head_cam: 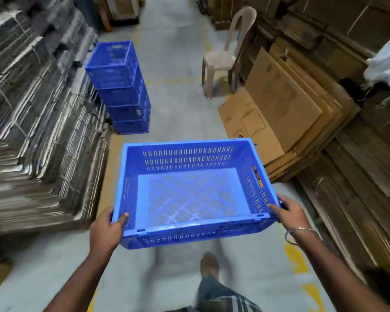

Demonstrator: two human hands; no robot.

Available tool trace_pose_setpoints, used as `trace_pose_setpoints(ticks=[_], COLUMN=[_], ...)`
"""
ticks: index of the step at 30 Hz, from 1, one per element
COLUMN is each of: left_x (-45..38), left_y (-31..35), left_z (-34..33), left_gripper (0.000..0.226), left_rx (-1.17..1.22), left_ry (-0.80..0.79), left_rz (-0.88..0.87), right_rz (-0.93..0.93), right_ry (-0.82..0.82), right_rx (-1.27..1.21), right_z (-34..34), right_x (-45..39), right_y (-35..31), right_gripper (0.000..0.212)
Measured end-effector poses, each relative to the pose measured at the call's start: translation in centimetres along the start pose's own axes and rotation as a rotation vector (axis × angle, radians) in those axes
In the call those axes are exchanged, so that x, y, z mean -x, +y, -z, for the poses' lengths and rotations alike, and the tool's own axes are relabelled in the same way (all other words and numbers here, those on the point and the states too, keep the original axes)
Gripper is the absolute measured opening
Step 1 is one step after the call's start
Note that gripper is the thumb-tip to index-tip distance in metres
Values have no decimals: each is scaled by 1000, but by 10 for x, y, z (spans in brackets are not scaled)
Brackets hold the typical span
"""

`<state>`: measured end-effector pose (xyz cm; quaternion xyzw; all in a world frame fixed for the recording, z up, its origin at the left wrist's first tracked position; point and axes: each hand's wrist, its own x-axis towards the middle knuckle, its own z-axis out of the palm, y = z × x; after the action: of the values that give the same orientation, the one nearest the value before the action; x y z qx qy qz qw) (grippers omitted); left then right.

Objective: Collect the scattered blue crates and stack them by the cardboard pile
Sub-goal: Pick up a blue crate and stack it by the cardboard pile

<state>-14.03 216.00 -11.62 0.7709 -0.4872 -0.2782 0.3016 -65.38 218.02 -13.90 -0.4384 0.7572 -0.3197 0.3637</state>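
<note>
Along the left wall the bundled cardboard pile (pixel 38 104) is smeared with blur and runs out of view at the left edge, so its layers are hard to make out. Just beside it a stack of blue crates (pixel 122 91) stands on the floor (pixel 178 52); how many there are is hard to count. Nearer, the left hand (pixel 107 229) grips the near left corner of an empty blue crate (pixel 189 190), thumb hooked over the rim, the other fingers hidden beneath. The crate hangs in the air between both hands, well short of the stack. The right hand (pixel 292 213) grasps the near right corner, its fingertips hidden behind the wall. Farther right a plastic chair (pixel 225 55) and leaning flattened cardboard sheets (pixel 286 102), cut off at the edge
</note>
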Motion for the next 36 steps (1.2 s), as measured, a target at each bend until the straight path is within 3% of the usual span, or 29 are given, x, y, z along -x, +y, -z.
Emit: trace_pose_setpoints(ticks=[15,19,26,31,36], left_x=[-367,-479,-647,-755,-855], left_y=[98,127,203,253,294], left_z=[-35,-34,-24,-33,-47], left_gripper=[20,34,27,12,28], left_rx=[77,110,172,196,217], left_ry=[131,143,195,289,390], left_rz=[146,142,130,150,217], right_rz=[140,149,216,347,486], right_ry=[-140,-102,-58,-123,-292], right_rx=[12,-15,-56,-156,-54], right_z=[-120,-156,-198,-242,-272], right_x=[-388,-472,-622,-747,-879], right_y=[-242,-313,-422,-501,-595], right_gripper=[65,63,65,63,65])
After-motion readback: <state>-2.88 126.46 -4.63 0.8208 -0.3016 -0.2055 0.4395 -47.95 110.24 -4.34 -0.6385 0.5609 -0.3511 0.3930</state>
